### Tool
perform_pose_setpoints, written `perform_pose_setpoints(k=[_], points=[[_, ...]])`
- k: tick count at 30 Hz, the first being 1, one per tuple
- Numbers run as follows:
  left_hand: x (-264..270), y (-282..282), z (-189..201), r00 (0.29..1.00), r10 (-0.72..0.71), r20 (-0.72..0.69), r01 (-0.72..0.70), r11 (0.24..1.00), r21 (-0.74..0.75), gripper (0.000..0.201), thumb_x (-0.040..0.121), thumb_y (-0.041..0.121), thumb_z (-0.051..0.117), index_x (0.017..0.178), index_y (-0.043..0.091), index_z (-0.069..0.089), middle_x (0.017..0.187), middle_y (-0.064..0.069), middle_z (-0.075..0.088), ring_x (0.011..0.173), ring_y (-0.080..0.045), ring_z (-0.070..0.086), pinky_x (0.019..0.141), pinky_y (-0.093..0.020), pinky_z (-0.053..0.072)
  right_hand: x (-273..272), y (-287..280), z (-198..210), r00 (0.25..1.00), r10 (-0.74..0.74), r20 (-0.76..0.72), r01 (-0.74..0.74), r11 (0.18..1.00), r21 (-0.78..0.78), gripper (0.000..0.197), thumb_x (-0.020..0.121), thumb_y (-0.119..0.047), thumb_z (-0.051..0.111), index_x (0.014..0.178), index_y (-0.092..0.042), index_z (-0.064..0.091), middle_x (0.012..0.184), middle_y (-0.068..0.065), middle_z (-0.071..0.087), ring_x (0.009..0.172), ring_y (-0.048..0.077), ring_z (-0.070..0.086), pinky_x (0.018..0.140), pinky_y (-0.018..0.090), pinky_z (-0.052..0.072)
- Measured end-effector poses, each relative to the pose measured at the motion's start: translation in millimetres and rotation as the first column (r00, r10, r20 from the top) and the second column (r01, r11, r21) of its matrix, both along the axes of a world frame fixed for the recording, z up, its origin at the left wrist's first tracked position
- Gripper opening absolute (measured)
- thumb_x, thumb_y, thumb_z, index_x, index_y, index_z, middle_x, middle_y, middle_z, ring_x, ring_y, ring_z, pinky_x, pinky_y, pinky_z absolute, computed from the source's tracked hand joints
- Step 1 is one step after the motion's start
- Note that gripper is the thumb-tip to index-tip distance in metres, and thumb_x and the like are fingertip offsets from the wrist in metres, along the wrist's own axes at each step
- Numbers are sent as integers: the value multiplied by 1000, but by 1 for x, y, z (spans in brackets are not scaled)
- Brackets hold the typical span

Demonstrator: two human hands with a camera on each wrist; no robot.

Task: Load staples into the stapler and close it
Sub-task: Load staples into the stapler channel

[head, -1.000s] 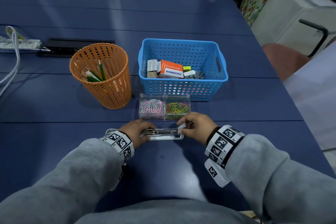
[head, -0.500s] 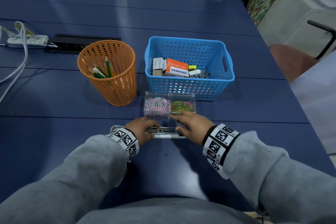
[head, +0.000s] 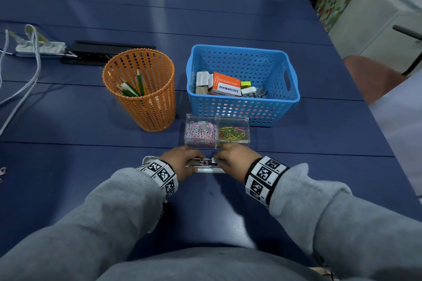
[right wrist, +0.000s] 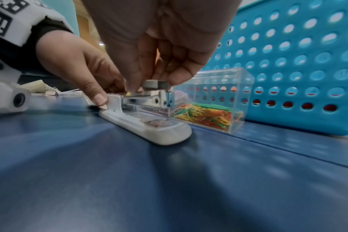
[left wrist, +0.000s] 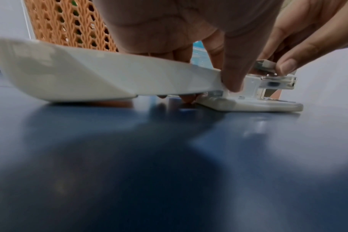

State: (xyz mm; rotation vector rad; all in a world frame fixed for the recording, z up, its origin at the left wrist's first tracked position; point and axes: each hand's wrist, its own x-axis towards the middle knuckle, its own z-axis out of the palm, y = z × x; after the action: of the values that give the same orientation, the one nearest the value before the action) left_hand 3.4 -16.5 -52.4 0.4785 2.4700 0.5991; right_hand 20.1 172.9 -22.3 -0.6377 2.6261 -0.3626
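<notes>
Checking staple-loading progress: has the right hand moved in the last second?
Yes: right hand slid leftward relative to the clear paper-clip box, closing on the left hand.

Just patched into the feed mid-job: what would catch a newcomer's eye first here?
Both hands meet at the table's near edge on an opened white stapler: the left hand steadies it, the right hand pinches a grey staple strip over its magazine. Behind stand an orange mesh pencil cup and a blue basket.
</notes>
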Motion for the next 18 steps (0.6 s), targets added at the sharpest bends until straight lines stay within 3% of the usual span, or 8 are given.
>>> perform_pose_setpoints(k=[8, 18], points=[[0, 1, -1, 1000, 1, 0, -1, 1000, -1, 36, 82, 25, 62, 117, 31, 55, 118, -6, 56, 112, -24, 52, 100, -43, 44, -1, -1, 0, 1000, -14, 20, 14, 1000, 10, 25, 87, -18, 53, 106, -5, 64, 111, 18, 57, 107, 32, 51, 89, 38, 45], [-1, -1, -1, 1000, -6, 6, 6, 1000, 12, 36, 81, 27, 63, 116, 33, 55, 118, -4, 56, 111, -23, 53, 99, -43, 45, -1, -1, 4, 1000, -14, 15, 14, 1000, 18, 26, 85, -19, 52, 105, -6, 62, 107, 16, 60, 104, 31, 53, 86, 39, 46]])
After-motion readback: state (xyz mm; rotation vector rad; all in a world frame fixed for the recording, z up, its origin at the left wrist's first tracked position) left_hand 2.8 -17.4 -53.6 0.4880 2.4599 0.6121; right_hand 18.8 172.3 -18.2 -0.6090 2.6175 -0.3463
